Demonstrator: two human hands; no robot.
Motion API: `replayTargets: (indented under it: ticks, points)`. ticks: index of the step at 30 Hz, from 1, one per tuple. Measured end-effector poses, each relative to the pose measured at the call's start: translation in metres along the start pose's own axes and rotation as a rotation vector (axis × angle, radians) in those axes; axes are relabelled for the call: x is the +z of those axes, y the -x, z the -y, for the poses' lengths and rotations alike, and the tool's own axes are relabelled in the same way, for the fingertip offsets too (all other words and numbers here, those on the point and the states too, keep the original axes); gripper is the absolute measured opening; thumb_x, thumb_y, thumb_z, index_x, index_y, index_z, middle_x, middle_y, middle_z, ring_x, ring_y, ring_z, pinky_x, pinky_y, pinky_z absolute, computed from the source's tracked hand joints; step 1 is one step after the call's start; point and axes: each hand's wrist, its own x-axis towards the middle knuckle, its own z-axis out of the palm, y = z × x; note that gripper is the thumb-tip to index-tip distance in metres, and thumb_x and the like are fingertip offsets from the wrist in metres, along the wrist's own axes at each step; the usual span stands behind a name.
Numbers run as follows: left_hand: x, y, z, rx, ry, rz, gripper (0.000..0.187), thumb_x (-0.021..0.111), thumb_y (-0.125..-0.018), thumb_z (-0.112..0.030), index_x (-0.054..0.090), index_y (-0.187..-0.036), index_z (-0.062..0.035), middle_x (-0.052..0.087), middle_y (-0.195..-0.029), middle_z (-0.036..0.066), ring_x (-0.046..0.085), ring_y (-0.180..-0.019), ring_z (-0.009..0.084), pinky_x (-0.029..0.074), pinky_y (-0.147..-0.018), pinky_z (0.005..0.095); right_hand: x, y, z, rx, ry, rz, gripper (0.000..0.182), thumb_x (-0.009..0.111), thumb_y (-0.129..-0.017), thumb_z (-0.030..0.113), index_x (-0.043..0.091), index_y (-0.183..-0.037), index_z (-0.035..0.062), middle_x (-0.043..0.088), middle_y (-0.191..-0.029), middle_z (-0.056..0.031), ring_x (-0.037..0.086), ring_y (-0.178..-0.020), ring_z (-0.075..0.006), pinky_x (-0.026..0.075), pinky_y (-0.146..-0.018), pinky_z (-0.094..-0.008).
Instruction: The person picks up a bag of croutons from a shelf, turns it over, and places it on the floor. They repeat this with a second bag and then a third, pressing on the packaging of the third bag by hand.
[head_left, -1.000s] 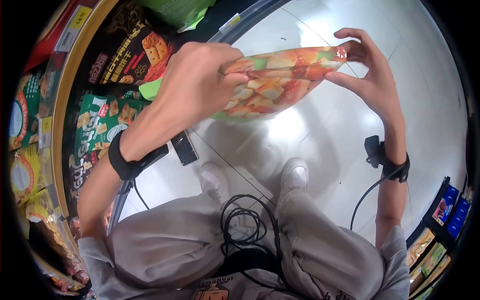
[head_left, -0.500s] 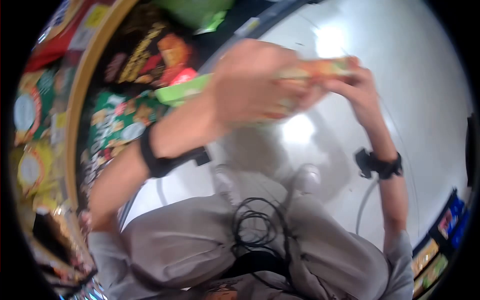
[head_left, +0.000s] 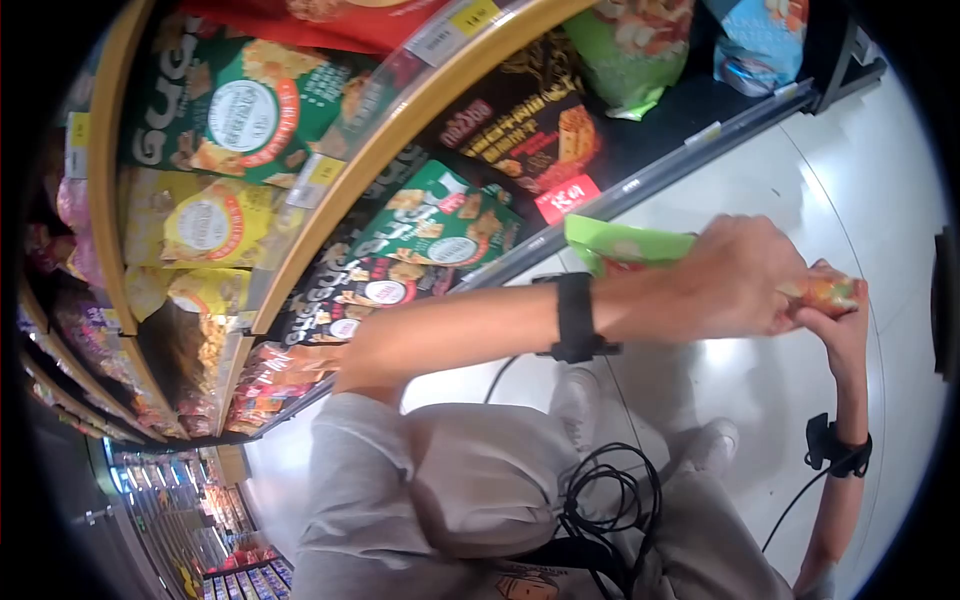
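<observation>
My left hand [head_left: 745,270] is closed around a snack bag, somewhat blurred, with its knuckles toward me. A flat light-green end of the snack bag [head_left: 625,243] sticks out to the left, behind my wrist. On the other side, an orange-and-red printed part shows between the two hands. My right hand [head_left: 840,320] grips that end, thumb in front and fingers behind. Most of the bag's middle is hidden by my left hand. Both hands are above the pale floor, beside the bottom shelf edge.
Curved wooden-edged shelves [head_left: 400,100] on the left hold green [head_left: 250,110], yellow [head_left: 205,225] and black [head_left: 530,120] snack bags. A blue bag [head_left: 760,45] lies at the far end. Coiled black cable [head_left: 610,490] hangs between my knees, above the tiled floor [head_left: 660,370].
My view has swung left, so more shelving shows and both hands appear farther right and lower. The bag has stayed in both hands, now more hidden behind my left.
</observation>
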Motion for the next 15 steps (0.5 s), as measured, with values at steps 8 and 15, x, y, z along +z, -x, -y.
replayTargets:
  ticks: [8, 15]
  points:
    - [0.008, 0.002, 0.007, 0.015, -0.04, -0.021, 0.019, 0.07, -0.07, -0.02, 0.058, -0.065, -0.006, 0.06, -0.068, 0.012, 0.062, -0.07, 0.0337, 0.049, -0.064, 0.0435, 0.004, -0.008, -0.012, -0.021, -0.017, -0.026, 0.018, 0.078, -0.067, 0.002, 0.062, -0.076, 0.0001, 0.053, -0.08, -0.0022, 0.049, -0.073, -0.0115, 0.04, -0.067, -0.0249]
    - [0.003, 0.0, 0.004, -0.073, -0.03, 0.115, 0.023, 0.071, -0.071, -0.021, 0.057, -0.063, -0.0041, 0.06, -0.066, 0.014, 0.062, -0.067, 0.036, 0.048, -0.062, 0.0441, 0.007, -0.006, -0.003, 0.004, -0.03, -0.022, 0.017, 0.076, -0.067, 0.0, 0.062, -0.076, -0.0015, 0.053, -0.079, -0.003, 0.049, -0.073, -0.0123, 0.039, -0.066, -0.0249]
